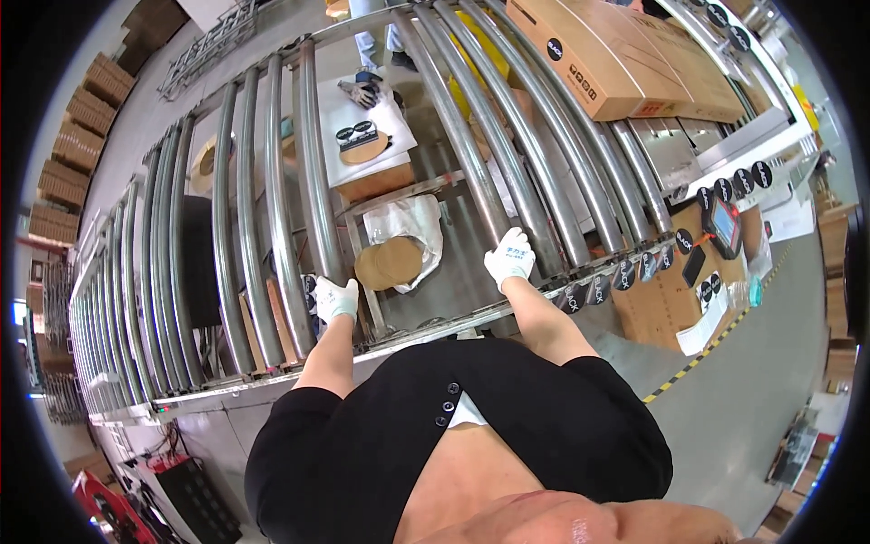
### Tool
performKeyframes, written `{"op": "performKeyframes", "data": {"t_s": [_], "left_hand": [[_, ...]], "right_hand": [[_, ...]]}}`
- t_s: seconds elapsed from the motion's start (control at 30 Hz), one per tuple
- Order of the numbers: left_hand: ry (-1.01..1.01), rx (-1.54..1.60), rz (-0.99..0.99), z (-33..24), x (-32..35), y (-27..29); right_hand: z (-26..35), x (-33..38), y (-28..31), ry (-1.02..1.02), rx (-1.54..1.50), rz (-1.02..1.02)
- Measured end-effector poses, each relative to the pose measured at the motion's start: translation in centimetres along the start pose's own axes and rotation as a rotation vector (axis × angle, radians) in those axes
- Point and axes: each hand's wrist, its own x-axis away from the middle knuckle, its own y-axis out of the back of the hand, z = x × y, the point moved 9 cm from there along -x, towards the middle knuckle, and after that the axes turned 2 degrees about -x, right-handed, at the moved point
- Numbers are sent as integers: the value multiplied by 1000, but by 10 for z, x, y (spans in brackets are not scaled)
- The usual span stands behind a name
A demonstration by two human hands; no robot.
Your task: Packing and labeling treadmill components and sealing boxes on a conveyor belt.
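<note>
Both my hands wear white gloves and rest at the near side of a roller conveyor, on either side of a wide gap between its rollers. My left hand [335, 299] is closed over the near end of a steel roller [317, 163] at the gap's left. At the gap's right, my right hand [510, 258] has its fingers bent over the near end of another steel roller [473, 168]. Down in the gap, round brown cardboard discs [396, 263] lie by a white plastic bag [424, 222]. Undersides of both hands are hidden.
A large cardboard box [625, 59] lies on the rollers at the far right. Beyond the gap, gloves [358, 92] and black round labels [356, 134] lie on a white-covered box. A handheld device [723, 222] sits at right. Someone's legs [376, 36] show at the far side.
</note>
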Motion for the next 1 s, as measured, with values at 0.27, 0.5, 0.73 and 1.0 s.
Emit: {"op": "performKeyframes", "data": {"t_s": [0.27,0.5,0.73,1.0], "left_hand": [[5,-9,-30,11,-4,-6],[8,-5,-7,5,1,1],[17,6,-2,8,0,-3],[16,9,11,13,-3,-8]], "right_hand": [[4,2,0,11,17,-21],[0,2,-4,-1,9,-22],[1,2,-4,-4,13,-9],[3,3,0,3,4,-47]]}}
